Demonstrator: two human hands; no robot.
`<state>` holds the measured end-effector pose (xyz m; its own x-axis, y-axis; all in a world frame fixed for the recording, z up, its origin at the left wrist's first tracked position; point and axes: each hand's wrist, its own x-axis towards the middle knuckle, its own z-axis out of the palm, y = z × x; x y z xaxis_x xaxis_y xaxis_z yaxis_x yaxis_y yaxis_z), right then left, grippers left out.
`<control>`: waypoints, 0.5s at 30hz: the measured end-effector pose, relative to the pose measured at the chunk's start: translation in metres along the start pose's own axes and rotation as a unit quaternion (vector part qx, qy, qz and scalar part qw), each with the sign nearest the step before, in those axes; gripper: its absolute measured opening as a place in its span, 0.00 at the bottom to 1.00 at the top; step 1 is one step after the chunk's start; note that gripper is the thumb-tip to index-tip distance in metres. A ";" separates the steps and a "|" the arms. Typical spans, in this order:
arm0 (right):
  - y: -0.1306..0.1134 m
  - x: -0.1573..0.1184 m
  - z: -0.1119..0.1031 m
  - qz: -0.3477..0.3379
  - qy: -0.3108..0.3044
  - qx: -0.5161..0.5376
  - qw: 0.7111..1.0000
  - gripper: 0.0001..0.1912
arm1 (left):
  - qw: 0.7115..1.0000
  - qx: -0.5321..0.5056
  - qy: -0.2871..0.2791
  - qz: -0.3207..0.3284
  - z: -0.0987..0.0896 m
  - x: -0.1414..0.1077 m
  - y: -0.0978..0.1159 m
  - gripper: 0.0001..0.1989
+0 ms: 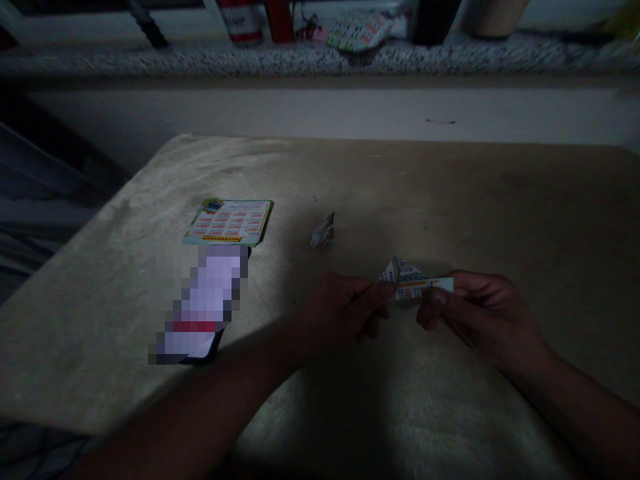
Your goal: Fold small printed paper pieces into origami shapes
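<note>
The left hand (pixel 337 307) is pinching the left side of a folded printed paper (pixel 413 288) between thumb and fingers, while the right hand (pixel 487 310) is gripping its right end, the thumb pressing on the front near the lower edge. The paper is showing a pointed peak above a straight band and is being held over the right half of the surface (pixel 450 200). Beyond the left hand, a small crumpled or folded paper piece (pixel 323 231) is standing alone; its exact form is hard to make out in the dim light. Farther left, a phone (pixel 213 300) with a pixelated, lit screen is lying face up, its far end adjoining a printed card (pixel 229 223) bearing calendar-like columns. Behind the surface, a pale wall (pixel 300 110) is rising to a speckled sill (pixel 165 63), which is carrying a red-and-white container (pixel 241 23) and a patterned paper item (pixel 360 30).
</note>
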<state>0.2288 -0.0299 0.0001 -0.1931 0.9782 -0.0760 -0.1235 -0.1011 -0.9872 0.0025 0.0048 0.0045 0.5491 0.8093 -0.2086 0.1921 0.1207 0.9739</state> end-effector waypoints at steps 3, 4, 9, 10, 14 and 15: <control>0.002 -0.001 -0.001 -0.007 0.020 -0.006 1.000 0.09 | 1.000 -0.015 0.003 -0.016 -0.002 0.001 -0.001 0.24; 0.003 -0.002 -0.002 -0.009 0.022 -0.005 1.000 0.10 | 1.000 -0.016 0.004 -0.018 -0.002 0.001 -0.002 0.24; 0.001 0.000 0.001 -0.004 0.019 0.022 1.000 0.10 | 0.999 -0.022 -0.020 -0.028 -0.007 0.002 0.001 0.20; 0.000 0.001 0.002 -0.001 0.022 0.028 0.999 0.10 | 0.999 -0.013 -0.024 -0.024 -0.008 0.002 0.001 0.20; -0.006 0.004 0.008 0.024 0.043 0.100 0.994 0.07 | 0.996 0.069 -0.036 0.038 -0.013 0.003 0.002 0.20; -0.007 0.004 0.008 0.037 0.045 0.124 0.991 0.06 | 0.994 0.088 -0.046 0.055 -0.014 0.003 0.001 0.20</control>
<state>0.2206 -0.0267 0.0076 -0.1235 0.9778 -0.1693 -0.3492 -0.2025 -0.9149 -0.0075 0.0156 0.0064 0.6450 0.7551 -0.1170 0.2612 -0.0740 0.9624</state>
